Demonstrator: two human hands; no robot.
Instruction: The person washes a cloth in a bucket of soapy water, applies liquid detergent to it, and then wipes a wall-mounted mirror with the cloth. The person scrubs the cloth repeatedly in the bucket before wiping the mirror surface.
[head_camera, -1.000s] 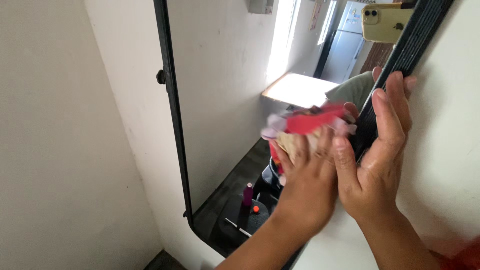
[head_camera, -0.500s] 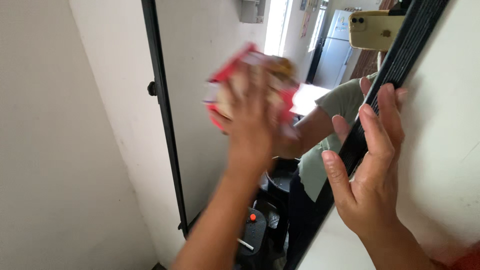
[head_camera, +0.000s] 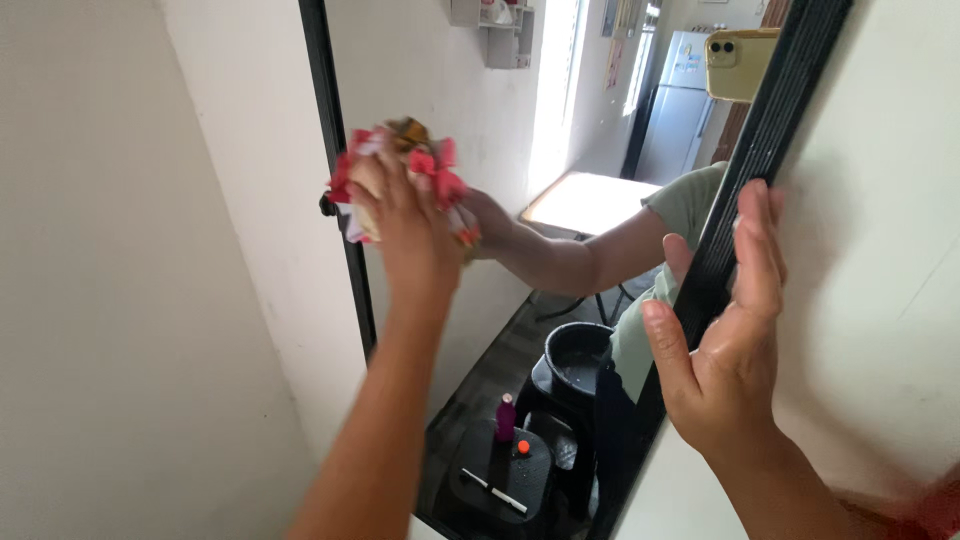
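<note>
the left hand (head_camera: 405, 215) is clenched around a bunched red-and-cream cloth (head_camera: 400, 165) and presses it flat against the glass of a wall mirror (head_camera: 470, 110), close to the mirror's left black frame edge (head_camera: 335, 170). the cloth shows mostly above and beside the knuckles; the palm side is hidden, so the amount of fabric between hand and glass cannot be told.

the right hand (head_camera: 725, 340) holds nothing; its fingers (head_camera: 755, 245) are extended and laid along the right black frame edge (head_camera: 745, 190), thumb hooked toward the glass side, bracing the mirror.

reflected in the glass between the two hands: a yellow phone (head_camera: 740, 62) high up by the right hand, a white refrigerator (head_camera: 675, 100), a black bucket (head_camera: 580, 355) below the forearm, and a black stool (head_camera: 500, 475) carrying a small purple bottle (head_camera: 506, 417).

step in hand, as judged: wiping the mirror surface, with the cloth at the upper-left zone of the glass and the frame steadied from the right.

the next move would call for:
- keeping the grip on the cloth tight so it does not unfold.
- even pressure across the glass, stroking away from the left frame toward the bracing hand or downward.
- the right hand's contact on the frame, so the mirror does not shift against the wall.
</note>
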